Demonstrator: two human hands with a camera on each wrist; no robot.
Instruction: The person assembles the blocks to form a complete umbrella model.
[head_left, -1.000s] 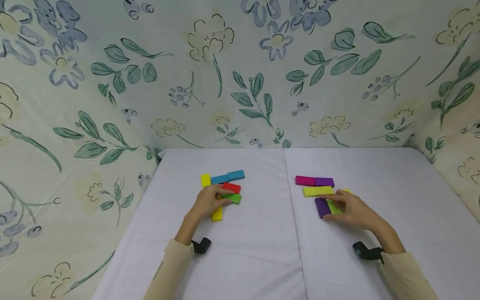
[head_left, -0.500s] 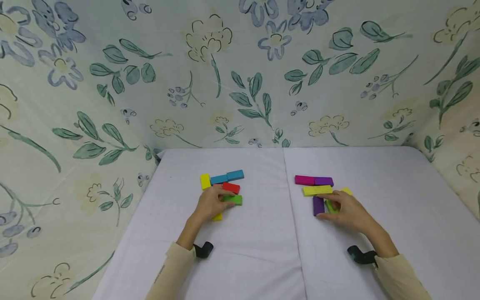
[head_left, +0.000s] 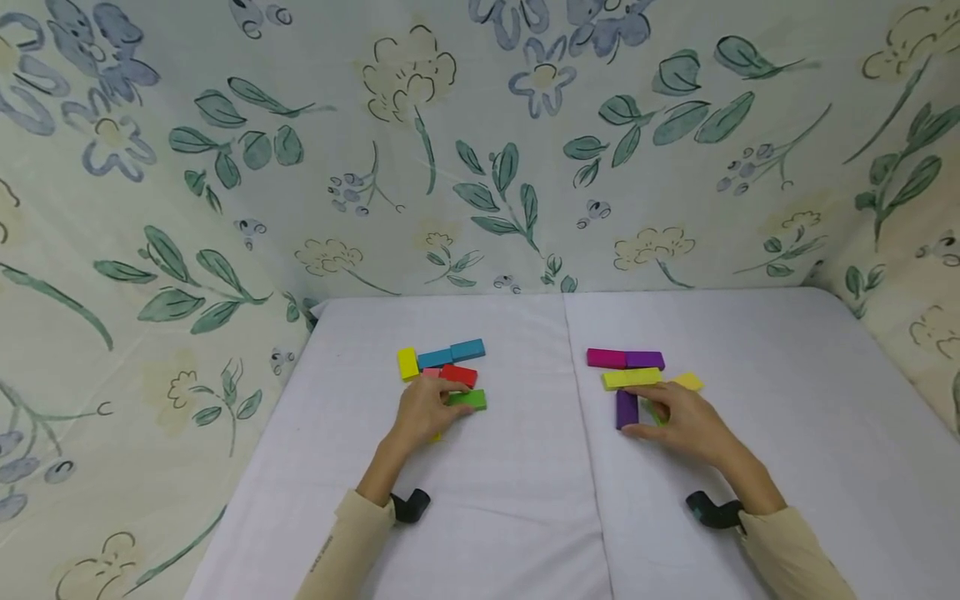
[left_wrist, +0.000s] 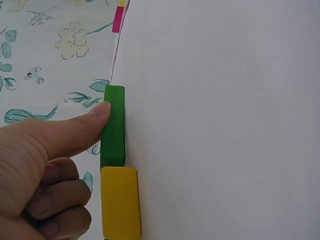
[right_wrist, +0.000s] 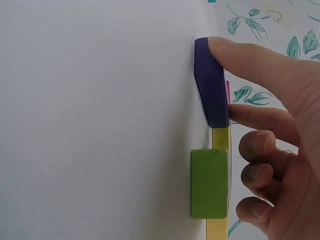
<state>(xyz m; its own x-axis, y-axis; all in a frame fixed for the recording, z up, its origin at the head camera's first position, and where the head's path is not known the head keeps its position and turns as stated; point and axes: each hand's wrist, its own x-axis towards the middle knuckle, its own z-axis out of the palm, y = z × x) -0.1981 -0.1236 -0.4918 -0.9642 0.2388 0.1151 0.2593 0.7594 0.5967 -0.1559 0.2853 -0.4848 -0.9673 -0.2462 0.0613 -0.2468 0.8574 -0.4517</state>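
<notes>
My left hand (head_left: 422, 412) pinches a green block (head_left: 469, 400) between thumb and index finger. In the left wrist view the thumb presses the side of this green block (left_wrist: 114, 132), and a yellow block (left_wrist: 120, 202) sits at its near end. A red block (head_left: 459, 376) lies just beyond the left fingertips. On the right side, my right hand (head_left: 690, 423) holds a purple block (head_left: 627, 410) by its two ends, thumb near and index finger far. A light green block (right_wrist: 209, 184) lies behind it, mostly covered by the right hand in the head view.
Two blue blocks (head_left: 452, 354) and a yellow block (head_left: 408, 364) lie beyond the left hand. Past the right hand are a magenta block (head_left: 606, 358), another purple block (head_left: 645, 360), a long yellow piece (head_left: 632, 379) and another yellow block (head_left: 688, 382). A white cloth (head_left: 517, 500) covers the table.
The purple block has slid left with my right hand and turned straighter, away from the light green block. My left hand has shifted the green block slightly right, covering more of the near yellow block.
</notes>
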